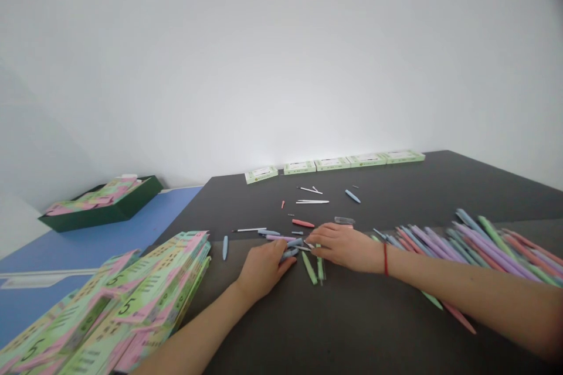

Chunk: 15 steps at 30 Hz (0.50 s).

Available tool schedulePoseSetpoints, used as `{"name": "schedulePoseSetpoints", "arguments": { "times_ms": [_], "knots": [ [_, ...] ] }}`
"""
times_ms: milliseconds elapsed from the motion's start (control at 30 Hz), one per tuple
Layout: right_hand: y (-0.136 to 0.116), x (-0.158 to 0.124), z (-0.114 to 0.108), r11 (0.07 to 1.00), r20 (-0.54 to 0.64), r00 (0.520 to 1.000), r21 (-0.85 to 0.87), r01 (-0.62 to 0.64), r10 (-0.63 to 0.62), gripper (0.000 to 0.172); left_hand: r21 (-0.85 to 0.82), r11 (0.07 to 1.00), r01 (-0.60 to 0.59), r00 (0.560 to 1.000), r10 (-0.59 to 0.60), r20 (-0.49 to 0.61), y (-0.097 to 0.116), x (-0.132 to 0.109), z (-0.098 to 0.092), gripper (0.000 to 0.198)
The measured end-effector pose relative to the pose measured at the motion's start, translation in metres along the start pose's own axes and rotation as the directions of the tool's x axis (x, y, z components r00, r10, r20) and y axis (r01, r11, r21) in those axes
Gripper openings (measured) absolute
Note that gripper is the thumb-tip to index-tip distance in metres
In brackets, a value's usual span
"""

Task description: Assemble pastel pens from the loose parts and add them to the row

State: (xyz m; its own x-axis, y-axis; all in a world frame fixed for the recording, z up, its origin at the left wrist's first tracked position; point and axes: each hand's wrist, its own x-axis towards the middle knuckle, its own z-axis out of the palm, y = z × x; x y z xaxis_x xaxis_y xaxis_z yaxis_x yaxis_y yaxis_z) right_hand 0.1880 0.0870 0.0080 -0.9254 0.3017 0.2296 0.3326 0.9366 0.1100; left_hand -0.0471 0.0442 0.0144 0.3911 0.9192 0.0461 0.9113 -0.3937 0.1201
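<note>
My left hand (265,266) rests low on the dark table, thumb and fingers apart, against a small heap of blue pen parts (290,253). From the other side my right hand (341,248), a red cord at its wrist, lies with fingers stretched over the heap's right edge. Its fingertips are by some thin pale pieces, and what is under the palm is hidden. Just below the hands is a green pen barrel (309,268), with a clear and green piece (321,269) beside it. A lilac pen part (280,238) sits behind the heap.
Many pastel pens (475,246) lie under and beyond my right forearm. Stacked printed packs (149,287) fill the left front. Behind the hands are a red barrel (303,223), white refills (312,201) and flat green boxes (332,163). A dark green box (105,209) stands far left.
</note>
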Motion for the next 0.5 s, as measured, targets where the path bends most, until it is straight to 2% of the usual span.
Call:
{"name": "schedulePoseSetpoints", "arguments": {
  "times_ms": [133,300,500],
  "knots": [
    [0.001,-0.005,0.000,1.000,0.036,0.999,-0.004,-0.017,0.017,0.022,0.000,1.000,-0.023,1.000,0.023,-0.017,-0.002,-0.005,0.000,0.012],
    [0.006,-0.008,0.004,0.987,0.054,0.985,0.007,-0.163,0.163,0.018,-0.029,0.999,-0.044,0.999,0.043,-0.031,-0.007,-0.019,0.000,0.013],
    [0.002,0.025,0.000,0.919,0.062,0.921,0.072,-0.388,0.384,0.019,-0.126,0.990,-0.067,0.995,0.056,-0.088,-0.015,-0.021,0.004,0.011]
  ]
}}
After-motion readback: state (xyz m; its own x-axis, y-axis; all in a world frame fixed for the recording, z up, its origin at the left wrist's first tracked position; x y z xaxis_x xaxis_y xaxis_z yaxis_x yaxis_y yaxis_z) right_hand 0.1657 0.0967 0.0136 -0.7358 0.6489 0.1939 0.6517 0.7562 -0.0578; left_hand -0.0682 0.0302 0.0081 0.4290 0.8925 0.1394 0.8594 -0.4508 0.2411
